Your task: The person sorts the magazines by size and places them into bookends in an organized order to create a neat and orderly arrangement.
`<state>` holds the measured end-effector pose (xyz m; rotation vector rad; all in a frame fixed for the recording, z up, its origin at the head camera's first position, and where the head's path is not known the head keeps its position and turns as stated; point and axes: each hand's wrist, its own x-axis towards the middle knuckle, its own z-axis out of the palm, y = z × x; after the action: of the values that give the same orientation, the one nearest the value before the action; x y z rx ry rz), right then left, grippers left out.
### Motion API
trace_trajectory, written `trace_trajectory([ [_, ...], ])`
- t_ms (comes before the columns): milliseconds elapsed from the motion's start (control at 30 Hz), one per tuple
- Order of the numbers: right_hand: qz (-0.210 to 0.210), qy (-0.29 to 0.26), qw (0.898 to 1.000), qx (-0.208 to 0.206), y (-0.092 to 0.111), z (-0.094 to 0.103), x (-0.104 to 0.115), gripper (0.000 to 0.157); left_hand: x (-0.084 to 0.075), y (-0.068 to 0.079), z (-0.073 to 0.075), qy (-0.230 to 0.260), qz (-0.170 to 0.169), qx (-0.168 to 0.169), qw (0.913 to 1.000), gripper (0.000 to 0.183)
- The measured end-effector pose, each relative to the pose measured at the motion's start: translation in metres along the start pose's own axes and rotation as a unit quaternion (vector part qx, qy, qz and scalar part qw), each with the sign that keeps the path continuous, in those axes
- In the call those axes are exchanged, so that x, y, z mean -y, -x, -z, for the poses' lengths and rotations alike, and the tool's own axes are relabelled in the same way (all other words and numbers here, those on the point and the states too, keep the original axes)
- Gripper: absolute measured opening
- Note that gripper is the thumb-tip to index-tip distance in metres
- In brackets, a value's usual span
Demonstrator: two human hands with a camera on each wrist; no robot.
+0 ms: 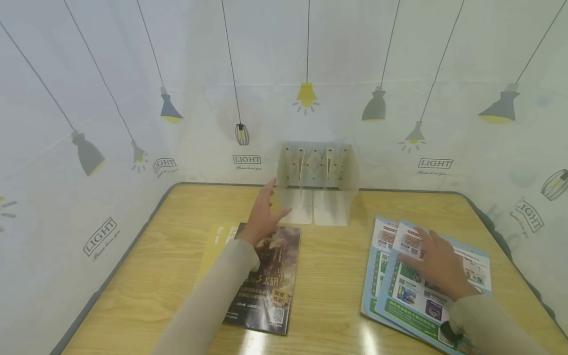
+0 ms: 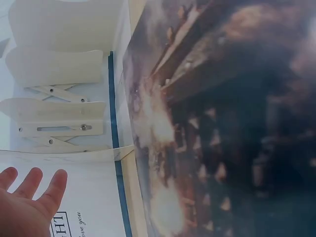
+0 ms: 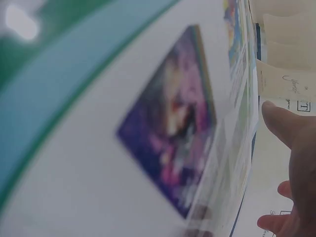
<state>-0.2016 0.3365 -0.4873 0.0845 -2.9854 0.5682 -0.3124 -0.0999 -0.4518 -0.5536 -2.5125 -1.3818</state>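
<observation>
Where one pale wall covering [image 1: 266, 59] wraps the far, left and right sides, it carries nine printed lamps [image 1: 306, 93], the rays [image 1: 8, 209] of another at the left edge, and five LIGHT labels [image 1: 247, 159]. One wood-grained table [image 1: 337, 296] lies below. On its right half are at least two light-blue booklets: an upper booklet [image 1: 399, 296] overlapping a lower booklet [image 1: 376, 273]. Their left edges run near to far, leaning right at the far end, with a green band [image 1: 410, 315] along the near edge; a pale sleeve [image 1: 492, 325] covers part, so I cannot tell their long axis. Left of centre lie two more, a dark booklet [image 1: 270, 286] over a yellow booklet [image 1: 215, 246]. The dark one's long axis runs near to far, its far end slightly right. One whitish bookrack [image 1: 315, 165] stands at the far middle edge, its row of uprights running left to right and two base plates [image 1: 330, 209] facing near.

Two hands show. The left hand [image 1: 264, 217], fingers spread, grips nothing; it is above the dark booklet's far end, fingers pointing toward the bookrack's left side, contact unclear. The right hand [image 1: 437, 266], loosely extended and gripping nothing, is over the upper booklet; I cannot tell whether it touches. One QR code [image 1: 277, 315] marks the dark booklet's near right corner.
</observation>
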Motion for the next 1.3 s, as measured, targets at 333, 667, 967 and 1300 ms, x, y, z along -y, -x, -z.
trace_trajectory([
  [333,-0.014,-0.009,1.0,0.022,0.006,0.005,-0.007,0.108,-0.003,-0.011,0.002,0.016,0.012,-0.012,0.9997,0.085],
  [667,-0.039,-0.017,0.999,0.022,0.003,0.006,-0.026,0.113,-0.006,-0.021,0.006,0.037,0.002,-0.018,0.9991,0.088],
  [967,-0.083,-0.027,0.996,0.021,0.007,0.013,-0.04,0.113,-0.004,-0.03,0.01,0.068,0.008,-0.024,0.9974,0.092],
  [1300,-0.106,-0.011,0.994,0.023,0.013,0.017,-0.05,0.114,-0.002,-0.037,0.015,0.066,-0.004,-0.015,0.9977,0.093],
])
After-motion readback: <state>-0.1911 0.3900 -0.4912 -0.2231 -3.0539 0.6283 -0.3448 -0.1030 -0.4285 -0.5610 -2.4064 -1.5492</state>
